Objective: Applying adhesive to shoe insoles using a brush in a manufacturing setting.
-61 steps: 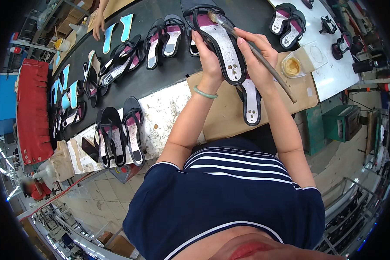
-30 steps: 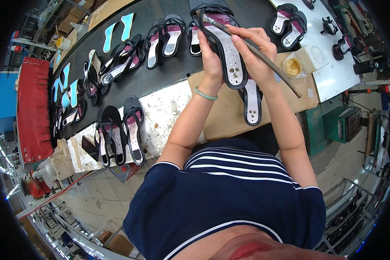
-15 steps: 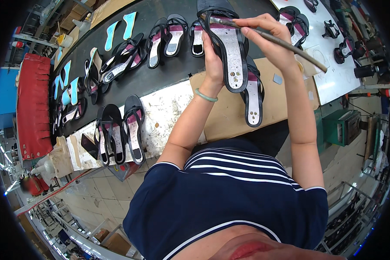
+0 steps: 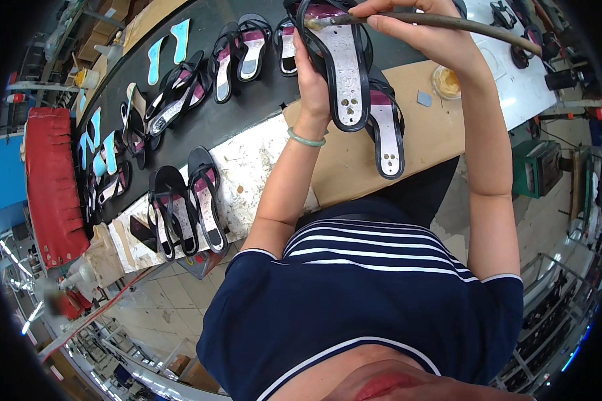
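My left hand [image 4: 312, 87] is closed around the side of a black strappy sandal [image 4: 348, 83], raised above the bench with its pale insole facing me. A slim long-handled brush [image 4: 471, 25] lies pinched in the fingers of my right hand [image 4: 425, 35]. Its bristles reach under the black straps, at the purple upper part of the insole. Just below the held sandal, another black sandal [image 4: 386, 140] rests on a brown cardboard sheet [image 4: 425, 134]. A round tub [image 4: 446, 83] of yellowish paste stands beside my right forearm.
More black sandals [image 4: 251, 50] line a dark belt [image 4: 247, 113], with light-blue insole pieces [image 4: 180, 40] farther left. Several sandals [image 4: 204, 197] stand on the stained white ledge [image 4: 247, 157] at left. A small grey square [image 4: 424, 98] lies on the cardboard. A red padded cover [image 4: 53, 187] sits far left.
The held sandal has shifted slightly up and left in view. The brush handle is now more level, its tip still under the straps. The paste tub shows more fully beside my right arm.
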Action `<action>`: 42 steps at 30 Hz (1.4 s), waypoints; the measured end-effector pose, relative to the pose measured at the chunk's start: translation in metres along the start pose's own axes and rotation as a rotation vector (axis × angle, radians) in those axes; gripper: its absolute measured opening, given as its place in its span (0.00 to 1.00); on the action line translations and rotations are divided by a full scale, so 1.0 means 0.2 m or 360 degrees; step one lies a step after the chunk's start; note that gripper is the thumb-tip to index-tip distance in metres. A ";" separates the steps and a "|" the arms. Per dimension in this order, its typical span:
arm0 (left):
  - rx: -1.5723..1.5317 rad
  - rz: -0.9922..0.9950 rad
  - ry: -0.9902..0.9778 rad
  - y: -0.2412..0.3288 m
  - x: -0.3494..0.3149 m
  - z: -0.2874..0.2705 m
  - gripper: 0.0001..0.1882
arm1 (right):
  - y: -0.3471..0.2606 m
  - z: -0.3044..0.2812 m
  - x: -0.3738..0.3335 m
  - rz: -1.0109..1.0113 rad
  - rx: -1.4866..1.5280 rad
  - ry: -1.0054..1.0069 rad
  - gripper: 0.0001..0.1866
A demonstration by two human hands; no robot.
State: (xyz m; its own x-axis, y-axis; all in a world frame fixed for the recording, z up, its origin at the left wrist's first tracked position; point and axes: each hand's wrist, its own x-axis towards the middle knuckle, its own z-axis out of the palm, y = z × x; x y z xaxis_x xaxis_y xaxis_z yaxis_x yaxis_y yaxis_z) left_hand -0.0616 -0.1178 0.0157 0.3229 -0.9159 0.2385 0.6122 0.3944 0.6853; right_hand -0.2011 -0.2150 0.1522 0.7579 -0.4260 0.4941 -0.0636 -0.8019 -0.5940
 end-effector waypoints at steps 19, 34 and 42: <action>-0.0098 0.0170 0.0272 0.01 0.04 0.06 0.30 | 0.00 -0.06 -0.19 -0.0073 0.0048 0.0034 0.06; -0.0295 0.0096 0.0287 0.01 0.05 0.04 0.30 | 0.06 0.42 -0.24 -0.0108 -0.0301 0.0849 0.10; -0.0255 0.0125 0.0176 0.00 0.05 0.02 0.27 | 0.06 0.46 -0.26 -0.0146 -0.0528 0.0922 0.10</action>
State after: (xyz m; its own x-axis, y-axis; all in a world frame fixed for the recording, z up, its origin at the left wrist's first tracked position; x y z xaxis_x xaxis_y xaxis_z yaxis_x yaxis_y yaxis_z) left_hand -0.0603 -0.1267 0.0208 0.4462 -0.8714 0.2039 0.6859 0.4794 0.5475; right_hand -0.1820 -0.1637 0.0611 0.3048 -0.4319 0.8488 -0.2819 -0.8922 -0.3528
